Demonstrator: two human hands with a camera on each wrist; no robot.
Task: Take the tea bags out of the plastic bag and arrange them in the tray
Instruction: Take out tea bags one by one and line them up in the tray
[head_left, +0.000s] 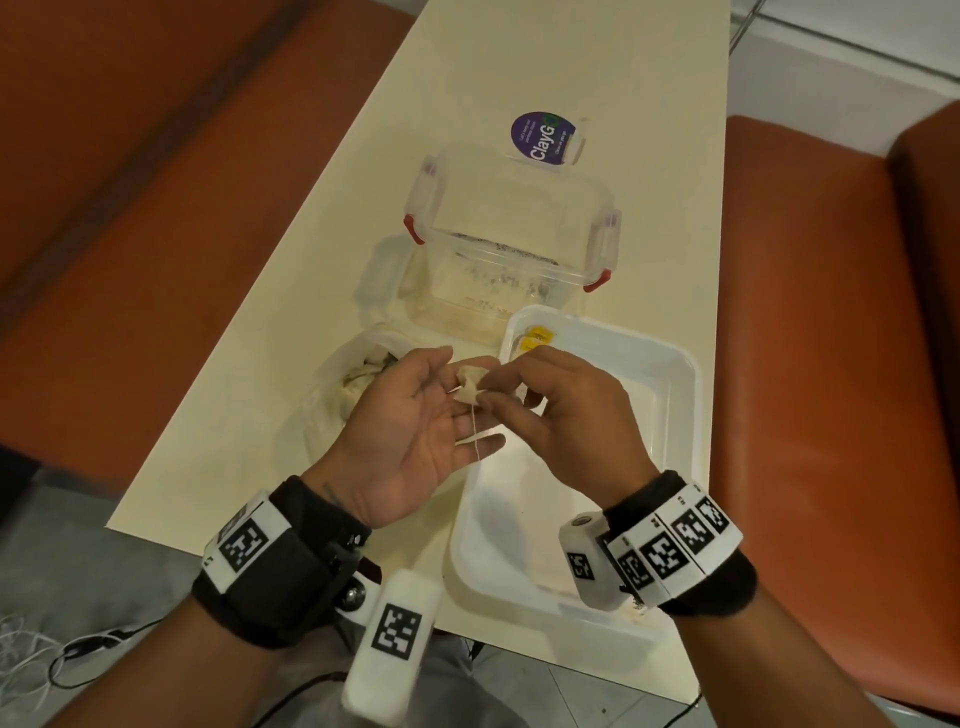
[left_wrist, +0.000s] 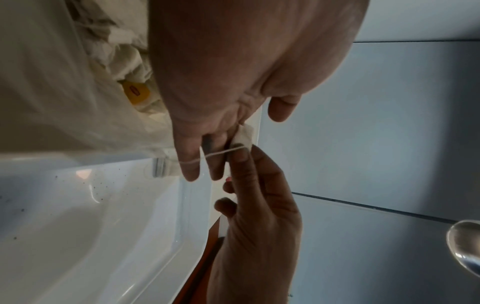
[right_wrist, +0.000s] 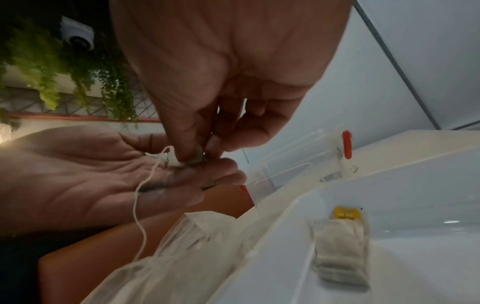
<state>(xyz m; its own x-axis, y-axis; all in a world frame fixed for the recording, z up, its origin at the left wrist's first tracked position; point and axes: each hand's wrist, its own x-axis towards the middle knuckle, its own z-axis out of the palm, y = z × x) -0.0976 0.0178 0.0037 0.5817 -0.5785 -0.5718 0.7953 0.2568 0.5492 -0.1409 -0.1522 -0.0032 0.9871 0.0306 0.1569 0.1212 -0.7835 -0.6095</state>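
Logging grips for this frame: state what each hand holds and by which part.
The right hand pinches a tea bag at its edge, with fingertips. The left hand lies open beneath, supporting it; the string drapes over its fingers.

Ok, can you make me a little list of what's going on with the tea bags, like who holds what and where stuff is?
left hand: open, palm up, under the tea bag
right hand: pinches the tea bag
string: hangs down across the left fingers
tray: white, tea bags with yellow tags at its far corner
plastic bag: left of the tray, more tea bags inside
clear box: open, behind the tray
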